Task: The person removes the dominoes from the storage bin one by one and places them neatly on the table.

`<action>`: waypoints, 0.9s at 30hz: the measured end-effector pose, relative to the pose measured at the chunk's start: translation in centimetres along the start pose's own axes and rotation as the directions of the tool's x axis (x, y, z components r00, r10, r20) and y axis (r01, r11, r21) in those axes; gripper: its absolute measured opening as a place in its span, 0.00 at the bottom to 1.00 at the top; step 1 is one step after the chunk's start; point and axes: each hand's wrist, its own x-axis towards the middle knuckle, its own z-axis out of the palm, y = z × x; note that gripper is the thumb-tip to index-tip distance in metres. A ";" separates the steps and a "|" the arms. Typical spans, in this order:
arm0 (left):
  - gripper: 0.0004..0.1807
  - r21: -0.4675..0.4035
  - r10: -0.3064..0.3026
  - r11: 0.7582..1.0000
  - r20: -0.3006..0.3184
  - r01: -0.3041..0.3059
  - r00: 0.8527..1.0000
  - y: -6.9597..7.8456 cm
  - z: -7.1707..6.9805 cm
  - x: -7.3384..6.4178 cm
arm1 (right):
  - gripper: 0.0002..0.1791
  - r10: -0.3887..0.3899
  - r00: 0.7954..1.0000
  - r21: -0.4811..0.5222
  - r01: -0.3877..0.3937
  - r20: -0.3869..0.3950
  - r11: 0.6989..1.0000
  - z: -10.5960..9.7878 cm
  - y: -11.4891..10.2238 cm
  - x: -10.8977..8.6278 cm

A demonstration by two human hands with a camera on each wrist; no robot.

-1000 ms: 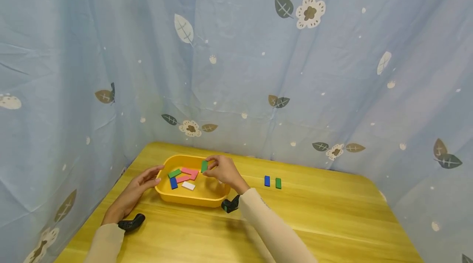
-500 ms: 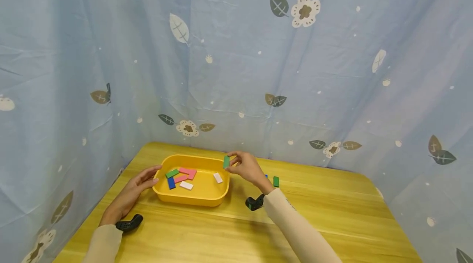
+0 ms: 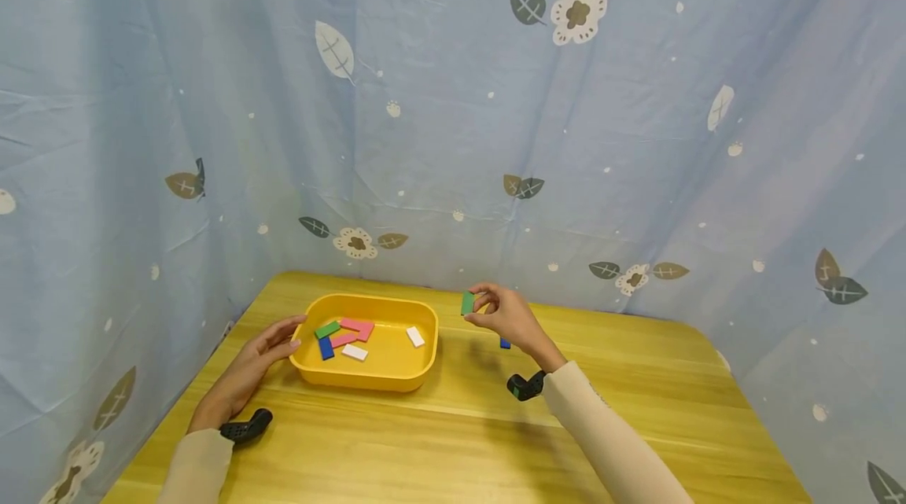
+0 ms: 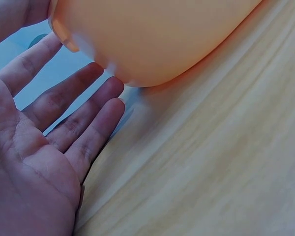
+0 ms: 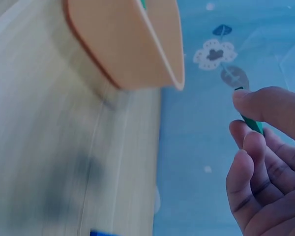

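Moved green flat rectangular block [image 3: 468, 303] rightward, from above the rim of yellow rounded plastic tub [image 3: 357, 380] to the air beyond. Pinched it between thumb and fingertips of right hand [image 3: 511, 318], probably for light, exact control. Laid left hand [image 3: 251, 366], fingers nearly straight, against the tub's left end, seemingly as steadying. Noted blue rectangular block [image 3: 505, 343] on yellow wooden table [image 3: 382, 449], partly hidden

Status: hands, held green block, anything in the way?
Right hand pinches green block above table, right of yellow tray. Left hand at tray's left end. In the way: right hand, partly hiding tabletop blue block from head view.
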 end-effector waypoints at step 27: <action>0.31 -0.007 0.028 1.000 -0.003 -0.028 1.000 -0.2 -0.1 0.0 | 0.28 0.076 0.995 -0.001 -0.076 -0.060 0.997 -5.0 6.8 -4.8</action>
